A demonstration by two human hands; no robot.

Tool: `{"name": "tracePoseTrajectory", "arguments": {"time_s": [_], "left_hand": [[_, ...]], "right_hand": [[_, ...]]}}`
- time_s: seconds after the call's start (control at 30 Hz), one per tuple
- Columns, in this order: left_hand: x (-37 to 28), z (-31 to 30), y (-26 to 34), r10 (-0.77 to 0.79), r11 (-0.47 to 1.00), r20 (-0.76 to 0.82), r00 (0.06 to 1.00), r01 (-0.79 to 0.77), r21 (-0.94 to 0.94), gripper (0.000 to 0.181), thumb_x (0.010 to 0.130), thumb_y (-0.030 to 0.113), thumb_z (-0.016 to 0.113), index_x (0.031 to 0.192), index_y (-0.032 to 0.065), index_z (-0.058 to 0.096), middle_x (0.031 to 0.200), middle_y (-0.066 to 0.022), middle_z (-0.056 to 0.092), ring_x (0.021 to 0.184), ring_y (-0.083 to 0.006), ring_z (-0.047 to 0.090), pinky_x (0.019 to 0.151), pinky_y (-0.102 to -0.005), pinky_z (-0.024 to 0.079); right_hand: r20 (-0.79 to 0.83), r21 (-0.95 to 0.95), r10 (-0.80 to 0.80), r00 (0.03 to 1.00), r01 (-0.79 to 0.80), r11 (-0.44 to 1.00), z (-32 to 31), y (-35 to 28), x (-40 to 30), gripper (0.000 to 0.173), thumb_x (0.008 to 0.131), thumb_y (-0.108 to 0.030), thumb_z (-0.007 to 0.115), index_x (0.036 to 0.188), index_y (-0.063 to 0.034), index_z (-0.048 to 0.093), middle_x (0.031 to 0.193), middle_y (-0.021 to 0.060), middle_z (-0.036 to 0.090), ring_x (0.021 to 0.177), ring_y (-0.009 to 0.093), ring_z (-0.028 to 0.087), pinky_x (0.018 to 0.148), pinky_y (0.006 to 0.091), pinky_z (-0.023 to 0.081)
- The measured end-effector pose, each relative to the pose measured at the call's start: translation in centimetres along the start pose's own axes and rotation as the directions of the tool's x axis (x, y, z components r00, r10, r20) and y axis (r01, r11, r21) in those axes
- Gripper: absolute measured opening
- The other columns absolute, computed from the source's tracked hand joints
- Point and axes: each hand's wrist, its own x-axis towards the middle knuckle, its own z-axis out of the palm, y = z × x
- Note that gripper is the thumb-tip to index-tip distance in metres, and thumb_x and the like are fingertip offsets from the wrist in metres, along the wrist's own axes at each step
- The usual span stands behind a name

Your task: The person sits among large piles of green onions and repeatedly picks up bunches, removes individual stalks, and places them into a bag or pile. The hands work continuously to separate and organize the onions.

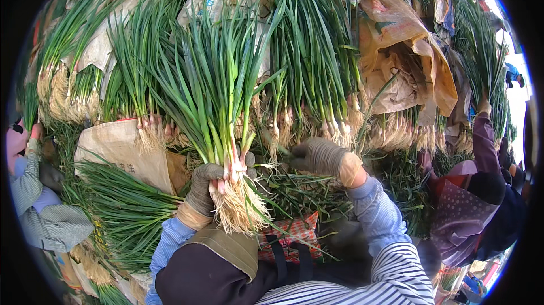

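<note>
My left hand (206, 188), in a grey-brown knit glove, is closed round a bunch of green garlic plants (229, 160). Their long leaves point away from me, and the pale bulbs and stringy roots hang over the hand towards my lap. To the right, my right hand (318, 156), gloved the same way, is held over loose leaves (301, 190). Its fingertips are blurred, and a thin blurred strand lies beside them. Beyond both hands stands a row of garlic plants (314, 62), roots towards me. Another leafy bunch (131, 209) lies at my left.
Woven sacks (399, 45) cover parts of the garlic rows; another sack (127, 156) lies on the left. A red-and-white patterned bag (293, 241) is near my lap. One co-worker (51, 211) is at the left edge, another (467, 207) at the right, holding upright leafy plants.
</note>
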Motion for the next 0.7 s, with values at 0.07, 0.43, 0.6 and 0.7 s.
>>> {"name": "tracePoseTrajectory", "arguments": {"time_s": [0.07,0.43,0.6,0.7], "left_hand": [[-0.1,-0.4,-0.3,0.079,0.996,-0.111,0.991,-0.073,0.051,0.044,0.060,0.011,0.063,0.101,-0.0027,0.055,0.097,-0.0167,0.058,0.080,-0.0295,0.064,0.075,-0.0456,0.058],[-0.4,0.1,-0.3,0.033,0.982,0.125,0.992,-0.009,-0.189,0.063,0.068,0.015,0.062,0.128,0.0053,0.049,0.108,-0.0108,0.058,0.070,-0.0198,0.056,0.063,-0.0333,0.052],[-0.3,0.7,-0.3,0.014,0.983,0.140,0.990,0.013,-0.186,0.066,0.067,0.013,0.063,0.131,0.0036,0.046,0.097,-0.0084,0.058,0.075,-0.0205,0.053,0.065,-0.0351,0.049],[-0.3,1.0,0.0,0.066,0.998,0.117,0.991,-0.064,-0.020,0.062,0.068,0.014,0.061,0.129,0.0056,0.051,0.097,-0.0061,0.062,0.084,-0.0202,0.057,0.072,-0.0361,0.051]], "right_hand": [[0.019,-0.161,-0.110,0.994,0.112,0.981,0.0,-3.6,-1.3,0.048,0.086,-0.019,0.065,0.130,-0.0058,0.053,0.096,0.0111,0.066,0.080,0.024,0.065,0.075,0.0365,0.053],[0.553,-0.505,0.041,0.832,0.296,0.811,1.8,2.4,-8.0,0.028,0.096,-0.029,0.052,0.113,-0.0128,0.067,0.088,0.0097,0.070,0.079,0.027,0.068,0.073,0.0413,0.054],[-0.425,0.059,0.033,0.904,-0.008,0.998,1.1,-2.1,-0.6,0.042,0.099,-0.039,0.050,0.118,-0.0040,0.063,0.087,0.0054,0.071,0.070,0.019,0.066,0.069,0.0341,0.054],[-0.045,0.914,0.307,0.951,-0.085,0.396,0.0,-0.8,6.6,0.026,0.094,-0.032,0.061,0.095,-0.0065,0.067,0.061,0.0004,0.056,0.047,0.010,0.044,0.044,0.0237,0.034]]}}
